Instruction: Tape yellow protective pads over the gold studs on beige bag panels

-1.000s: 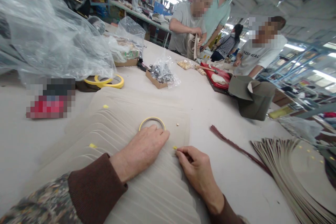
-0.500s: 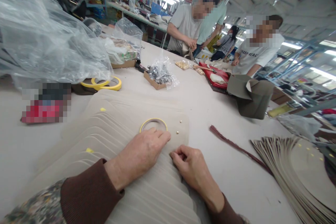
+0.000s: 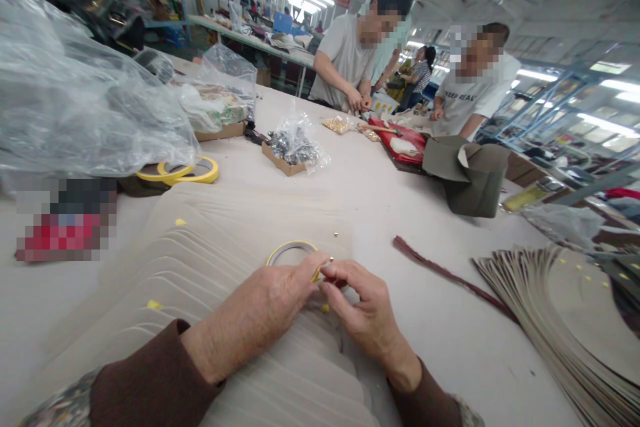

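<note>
My left hand point(image 3: 260, 310) and my right hand point(image 3: 357, 310) meet fingertip to fingertip over a fanned stack of beige leather pieces point(image 3: 210, 293). Between the pinched fingers shows a small strip of yellow tape point(image 3: 317, 274) and a tiny metal stud. A thin yellow tape roll point(image 3: 290, 250) lies on the stack just beyond my fingers. One loose metal stud point(image 3: 336, 235) rests on the top piece. Small yellow tape tabs point(image 3: 153, 305) mark the stack's left edge.
Two thicker yellow tape rolls point(image 3: 187, 172) lie under a big clear plastic bag point(image 3: 75, 107) at left. A fanned stack of darker pieces point(image 3: 550, 320) and a maroon strip point(image 3: 440, 273) lie right. Cardboard trays of hardware point(image 3: 287, 153), an olive bag point(image 3: 470, 177) and several co-workers are across the table.
My left hand lifted off the tape roll and my right hand rose from the stack; both came together in a pinch on the yellow tape bit. The view shifted slightly.
</note>
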Demonstrator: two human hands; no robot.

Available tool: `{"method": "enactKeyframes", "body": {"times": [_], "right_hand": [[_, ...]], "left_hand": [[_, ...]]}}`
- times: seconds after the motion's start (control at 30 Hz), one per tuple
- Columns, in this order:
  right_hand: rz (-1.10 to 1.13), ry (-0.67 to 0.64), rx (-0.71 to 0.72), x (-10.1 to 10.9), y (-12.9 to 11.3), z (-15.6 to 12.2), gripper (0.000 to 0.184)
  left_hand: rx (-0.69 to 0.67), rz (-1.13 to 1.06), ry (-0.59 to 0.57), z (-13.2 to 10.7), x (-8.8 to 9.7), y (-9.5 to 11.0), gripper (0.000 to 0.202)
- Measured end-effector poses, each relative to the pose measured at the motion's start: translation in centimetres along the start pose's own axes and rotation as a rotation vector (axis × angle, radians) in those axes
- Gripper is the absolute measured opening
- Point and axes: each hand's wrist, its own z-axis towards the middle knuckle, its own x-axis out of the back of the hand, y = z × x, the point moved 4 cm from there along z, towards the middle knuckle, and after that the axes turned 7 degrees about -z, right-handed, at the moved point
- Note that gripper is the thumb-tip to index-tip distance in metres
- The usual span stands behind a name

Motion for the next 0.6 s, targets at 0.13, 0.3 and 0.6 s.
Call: {"method": "enactKeyframes", "body": {"times": [0.13, 0.3, 0.6], "right_hand": [[-0.095, 0.026, 0.071, -0.41, -0.26, -0.07, 0.015], [-0.232, 0.136, 0.128, -0.78, -0.13, -0.47, 0.016], [-0.037, 0.143, -0.211, -1.03, 0.03, -0.25, 0.013]], "left_hand": [[0.019, 0.044, -0.035, -0.09, -0.24, 0.02, 0.039], [0.012, 0.027, -0.039, 0.11, -0.26, 0.18, 0.012], [-0.020, 0.158, 0.028, 0.47, -0.16, 0.46, 0.021]]}}
